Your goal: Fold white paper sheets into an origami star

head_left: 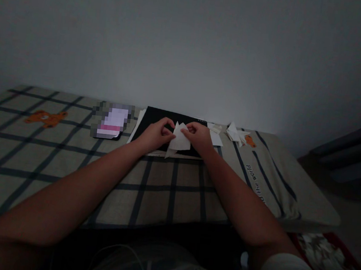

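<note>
A small folded white paper, with pointed tips at its top and a flap hanging at the lower left, is held over a black flat folder or book. My left hand pinches its left edge between thumb and fingers. On the other side, my right hand grips the upper right of the paper, thumb across its face. White sheets stick out from under the black cover on the right, partly behind my right hand.
Left of the folder lies a phone with a lit, blurred screen. Folded paper pieces stand at the right. A checked cloth covers the table against a grey wall. A red bin of paper scraps sits low at the right.
</note>
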`<state>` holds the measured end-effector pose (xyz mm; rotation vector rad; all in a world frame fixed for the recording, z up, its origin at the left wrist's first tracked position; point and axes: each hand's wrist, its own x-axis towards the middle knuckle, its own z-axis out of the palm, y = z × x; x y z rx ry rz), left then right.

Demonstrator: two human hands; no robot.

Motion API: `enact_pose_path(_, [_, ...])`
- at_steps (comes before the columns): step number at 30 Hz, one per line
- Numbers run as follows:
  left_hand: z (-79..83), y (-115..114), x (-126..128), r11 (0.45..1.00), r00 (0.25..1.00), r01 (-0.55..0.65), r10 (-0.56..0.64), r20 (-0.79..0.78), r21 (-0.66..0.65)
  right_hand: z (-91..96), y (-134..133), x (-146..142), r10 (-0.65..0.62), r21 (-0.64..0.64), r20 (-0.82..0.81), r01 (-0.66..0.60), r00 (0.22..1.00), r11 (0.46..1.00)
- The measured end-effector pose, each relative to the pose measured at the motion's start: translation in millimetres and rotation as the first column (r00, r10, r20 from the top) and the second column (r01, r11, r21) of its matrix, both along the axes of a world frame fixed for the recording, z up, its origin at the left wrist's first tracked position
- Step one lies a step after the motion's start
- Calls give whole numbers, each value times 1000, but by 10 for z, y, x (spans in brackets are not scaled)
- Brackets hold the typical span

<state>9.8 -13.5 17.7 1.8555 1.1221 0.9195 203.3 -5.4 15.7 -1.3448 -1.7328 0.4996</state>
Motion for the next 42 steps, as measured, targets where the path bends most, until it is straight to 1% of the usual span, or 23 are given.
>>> enact_pose_path(2, [6, -5, -4, 998, 997, 18, -13, -75, 65, 9, -3, 1, -7, 7, 7, 7, 1000, 1000])
enact_pose_path(4, [8, 5, -11, 994, 988, 16, 1, -155, 105, 11, -4, 3, -11, 11, 4, 11, 1000, 1000])
enact_pose_path(6, [4, 28, -21, 995, 980, -4, 24, -196, 102, 7, -5, 5, -12, 19, -19, 13, 1000, 1000])
enact_pose_path(8, [3, 54, -32, 993, 975, -58, 79, -209, 108, 2, -2, 9, -15, 40, -55, 17, 998, 999])
enact_pose_path(11, [17, 79, -48, 971, 956, -173, 206, -211, 162, -3, 10, 17, -13, 65, -101, 19, 995, 998])
enact_pose_path(14, [33, 80, -53, 947, 940, -238, 280, -192, 218, -10, 24, 20, 5, 34, -105, -1, 994, 999])
enact_pose_path(17, [27, 75, -45, 933, 942, -254, 299, -154, 254, -16, 28, 14, 18, 35, -99, -15, 995, 999])
enact_pose_path(24, [-22, 85, -26, 944, 961, -228, 257, -98, 240, -14, 14, 6, 55, 143, -108, -39, 993, 989])
enact_pose_path(31, [-58, 106, -36, 955, 967, -215, 237, -90, 204, -36, 17, 17, 33, 226, 33, -40, 999, 973])
enact_pose_path(34, [-66, 115, -39, 948, 961, -239, 262, -86, 210, -43, 30, 22, 8, 314, 139, -52, 990, 948])
enact_pose_path(38, [-68, 104, -32, 941, 957, -264, 283, -66, 214, -28, 25, 21, -56, 467, 310, -101, 949, 879])
enact_pose_path(40, [-68, 93, -25, 939, 956, -273, 289, -51, 208, -9, 0, 13, -85, 485, 391, -126, 916, 865])
enact_pose_path(42, [-67, 86, -19, 938, 955, -284, 295, -25, 199, 12, -37, -3, -111, 474, 463, -140, 879, 869])
